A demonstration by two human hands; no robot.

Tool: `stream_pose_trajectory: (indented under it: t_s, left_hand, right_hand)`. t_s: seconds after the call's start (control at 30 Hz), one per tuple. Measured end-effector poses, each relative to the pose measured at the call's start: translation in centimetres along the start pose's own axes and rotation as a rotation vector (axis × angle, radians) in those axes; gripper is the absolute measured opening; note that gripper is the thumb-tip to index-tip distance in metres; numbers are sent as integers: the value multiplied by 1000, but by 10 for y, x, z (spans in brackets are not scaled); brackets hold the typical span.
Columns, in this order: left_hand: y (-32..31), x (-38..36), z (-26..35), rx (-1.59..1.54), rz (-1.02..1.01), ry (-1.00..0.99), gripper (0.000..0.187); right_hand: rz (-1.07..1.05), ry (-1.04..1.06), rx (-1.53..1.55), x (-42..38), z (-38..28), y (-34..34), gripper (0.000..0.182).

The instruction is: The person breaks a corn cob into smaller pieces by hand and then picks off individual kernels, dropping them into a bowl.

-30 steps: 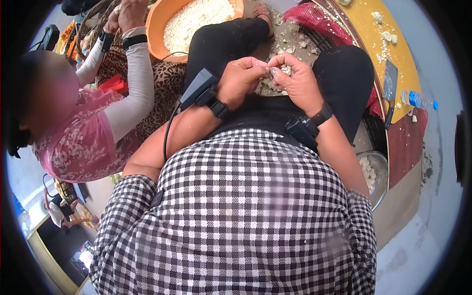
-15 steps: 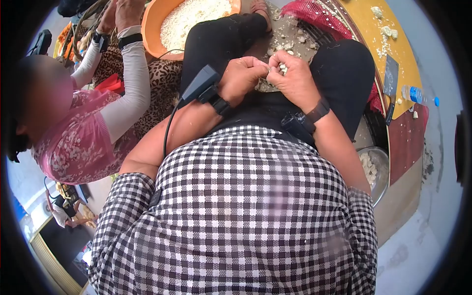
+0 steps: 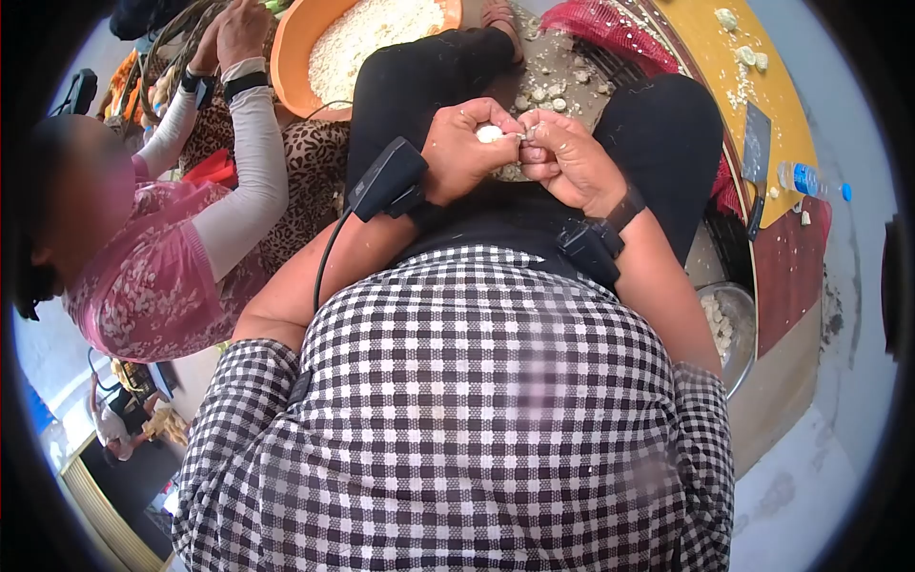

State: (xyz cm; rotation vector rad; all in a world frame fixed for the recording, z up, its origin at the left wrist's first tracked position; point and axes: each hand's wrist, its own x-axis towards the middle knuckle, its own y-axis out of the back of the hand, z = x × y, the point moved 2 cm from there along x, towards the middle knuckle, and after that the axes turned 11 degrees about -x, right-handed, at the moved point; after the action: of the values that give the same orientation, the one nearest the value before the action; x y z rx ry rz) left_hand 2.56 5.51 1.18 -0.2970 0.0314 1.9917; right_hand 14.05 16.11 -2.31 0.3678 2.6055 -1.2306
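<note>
My left hand is closed, with a small white lump, which looks like a piece of garlic, between thumb and curled fingers. My right hand is pinched, its thumb and fingertips meeting the left thumb tip. A tiny bit may sit between the fingertips, too small to make out. Both hands are held together above my lap, between my knees. Beyond them, white scraps of the same look lie scattered on the floor.
An orange basin of small white pieces stands ahead left, near a person in pink. At right, a yellow board bears white lumps, a cleaver and a water bottle. Below is a metal bowl; a red mesh bag lies ahead.
My right hand has turned over, and the white pieces seen in it are hidden now. A white lump now shows in my left hand. The other person's hands have shifted slightly right.
</note>
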Motion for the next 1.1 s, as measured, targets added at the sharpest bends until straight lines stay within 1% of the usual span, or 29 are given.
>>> stream_pose_trajectory:
  t_s: [0.07, 0.13, 0.27, 0.37, 0.47, 0.57, 0.67, 0.77, 0.87, 0.97, 1.1]
  left_hand:
    - [0, -1, 1, 5, -8, -17, 8]
    - [0, 0, 0, 12, 41, -58, 11]
    - [-2, -1, 7, 37, 81, -65, 12]
    - [-1, 1, 2, 238, 103, -269, 11]
    - [-2, 3, -2, 333, 109, -360, 12]
    - [-5, 1, 1, 401, 94, -262, 10]
    - [-8, 3, 0, 276, 112, -65, 13]
    - [-9, 7, -1, 156, 114, -10, 14]
    - [-9, 11, -12, -59, 131, 33, 12]
    - [-11, 11, -9, -126, 169, 112, 10]
    - [-11, 11, -19, -428, 184, 298, 7]
  right_hand:
    - [-7, -9, 33, -1, 0, 1, 4]
    - [13, -13, 49, 0, 0, 0, 6]
    - [67, 56, -48, -1, -4, -4, 7]
    - [103, 55, -52, -1, -4, -4, 6]
    - [124, 50, -60, -1, -1, -2, 4]
    - [166, 70, -134, 0, 0, 0, 5]
    - [242, 102, -207, 0, -2, -5, 8]
    - [270, 136, -261, 0, -1, -6, 8]
    - [281, 172, -314, 1, 1, -4, 8]
    - [297, 199, -346, 3, 3, -1, 7]
    - [306, 215, -359, 5, 5, 0, 6]
